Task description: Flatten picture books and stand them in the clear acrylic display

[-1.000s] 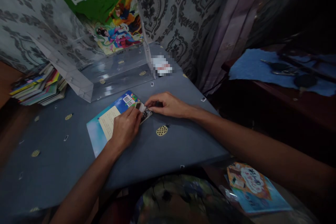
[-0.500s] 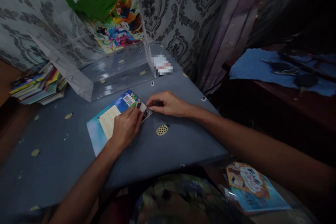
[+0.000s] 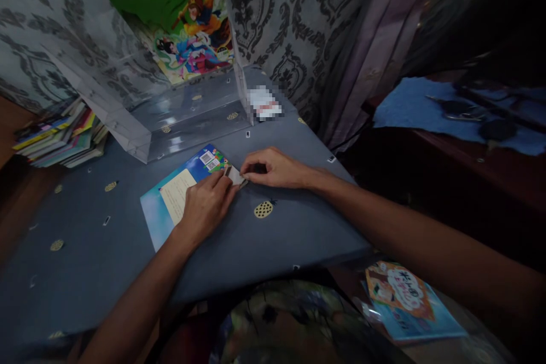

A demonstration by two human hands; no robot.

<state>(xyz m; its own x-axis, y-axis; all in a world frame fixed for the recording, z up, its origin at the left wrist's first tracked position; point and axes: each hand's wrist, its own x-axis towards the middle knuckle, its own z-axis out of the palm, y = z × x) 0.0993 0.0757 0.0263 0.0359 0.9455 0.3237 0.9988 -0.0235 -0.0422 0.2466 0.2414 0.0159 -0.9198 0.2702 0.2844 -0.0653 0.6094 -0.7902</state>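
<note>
A thin blue picture book (image 3: 170, 202) lies face down on the grey-blue tablecloth (image 3: 98, 261), barcode at its far corner. My left hand (image 3: 205, 206) rests on the book's right half, fingers curled and pressing a small pale label or tab (image 3: 235, 175) at the book's right corner. My right hand (image 3: 273, 168) meets it from the right, thumb and fingers pinched at the same small piece. What the fingertips grip is mostly hidden.
A clear acrylic stand (image 3: 179, 119) holds a green picture book (image 3: 187, 28) behind. A stack of books (image 3: 60, 139) lies far left. A small white packet (image 3: 264, 105) sits by the patterned curtain (image 3: 290, 34). More books (image 3: 409, 301) lie low right.
Both hands have stayed at the book's right corner; my fingers have closed further over the small piece, hiding the dark patch seen earlier. The view has shifted slightly.
</note>
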